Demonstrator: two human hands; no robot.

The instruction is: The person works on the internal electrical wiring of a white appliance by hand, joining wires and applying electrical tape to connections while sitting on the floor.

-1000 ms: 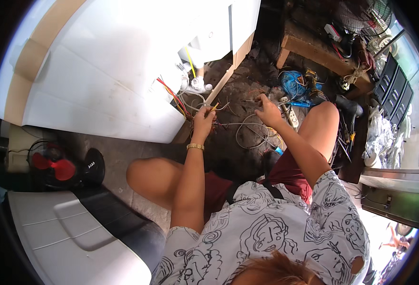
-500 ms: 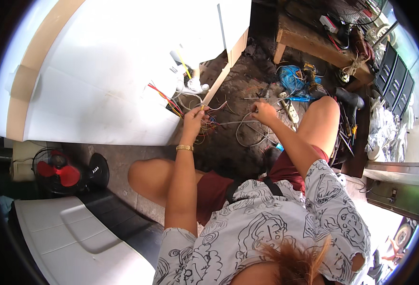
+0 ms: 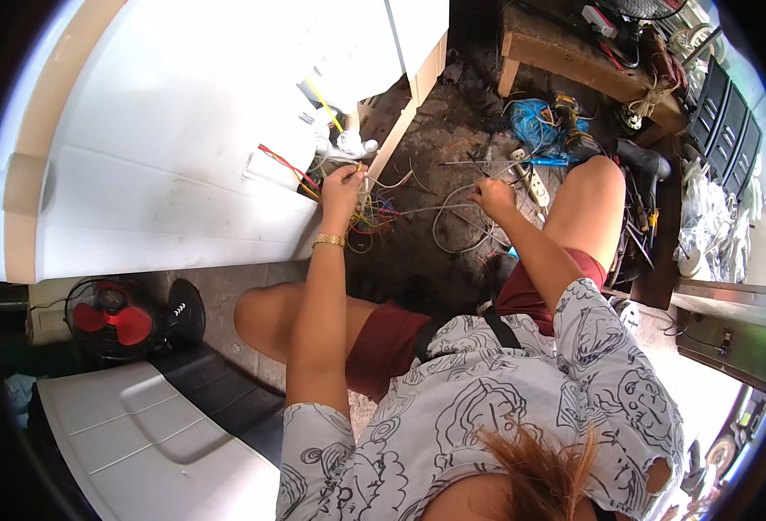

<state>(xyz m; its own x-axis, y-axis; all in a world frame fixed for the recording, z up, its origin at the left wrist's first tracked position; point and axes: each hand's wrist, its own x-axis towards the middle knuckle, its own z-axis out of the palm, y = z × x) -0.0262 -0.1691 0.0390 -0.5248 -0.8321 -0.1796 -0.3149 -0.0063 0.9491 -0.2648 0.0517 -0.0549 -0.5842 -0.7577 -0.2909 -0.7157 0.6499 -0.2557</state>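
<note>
Pinching a thin wire (image 3: 417,209) taut: left hand (image 3: 341,185) is closed on one end by the white appliance (image 3: 183,130), right hand (image 3: 492,198) grips the other, so it's kept off the floor tangle (image 3: 461,230).

Both arms stretched forward, elbows nearly straight. Left hand (image 3: 343,184) raised, fingers pinched together, bracelet on the wrist. Right hand (image 3: 492,196) curled in a loose fist, palm down.

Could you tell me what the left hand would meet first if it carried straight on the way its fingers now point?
The left hand, pinching thin wires, points up and slightly right. It would probably first reach the white connector parts at the opening in the white appliance panel, though depth is hard to judge.
</note>
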